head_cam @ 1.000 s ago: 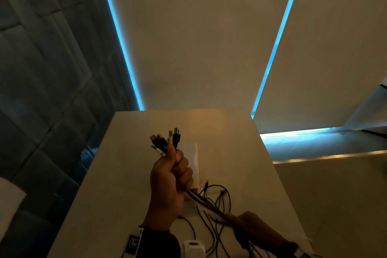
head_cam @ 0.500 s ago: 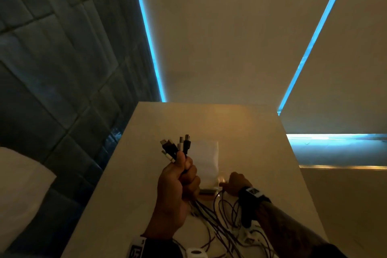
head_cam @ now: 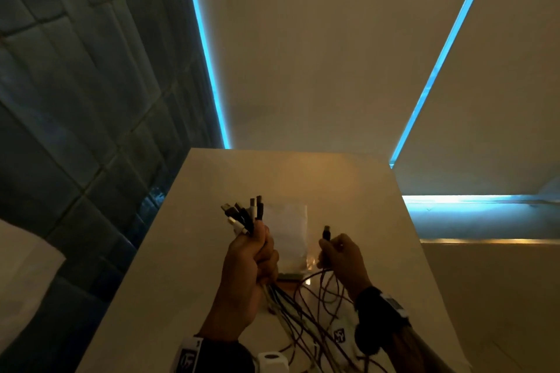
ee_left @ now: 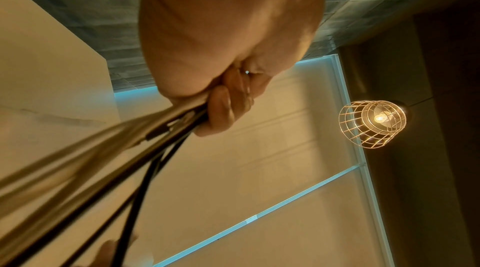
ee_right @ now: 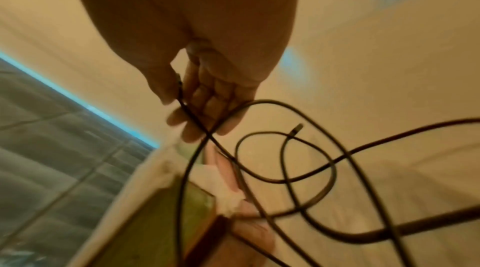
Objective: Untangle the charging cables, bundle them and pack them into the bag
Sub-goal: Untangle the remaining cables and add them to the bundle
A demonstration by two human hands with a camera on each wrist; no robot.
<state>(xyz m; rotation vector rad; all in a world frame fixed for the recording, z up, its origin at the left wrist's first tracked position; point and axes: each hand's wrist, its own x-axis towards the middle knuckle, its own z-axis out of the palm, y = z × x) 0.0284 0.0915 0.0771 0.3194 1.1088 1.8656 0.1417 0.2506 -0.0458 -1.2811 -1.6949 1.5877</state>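
My left hand [head_cam: 251, 263] is raised above the table [head_cam: 181, 251] and grips a bunch of charging cables, whose black and white plug ends [head_cam: 245, 213] stick up out of the fist. In the left wrist view those cables [ee_left: 145, 138] run down from the curled fingers [ee_left: 221, 111]. My right hand [head_cam: 342, 257] holds one dark cable just below its plug [head_cam: 326, 232], which points up. Loose cable loops [head_cam: 309, 312] hang and trail from both hands onto the table. A pale zip bag [head_cam: 288, 236] lies flat on the table behind the hands.
A white adapter [head_cam: 271, 362] and a white block [head_cam: 341, 333] sit near the table's front edge among the cables. A dark tiled wall [head_cam: 75, 100] stands to the left, a pale wall with blue light strips [head_cam: 209, 70] behind. A caged lamp [ee_left: 374, 123] hangs overhead.
My right hand came up from the cable pile near the front edge and now holds one cable end up beside the left hand. The left hand kept its hold on the bunch.
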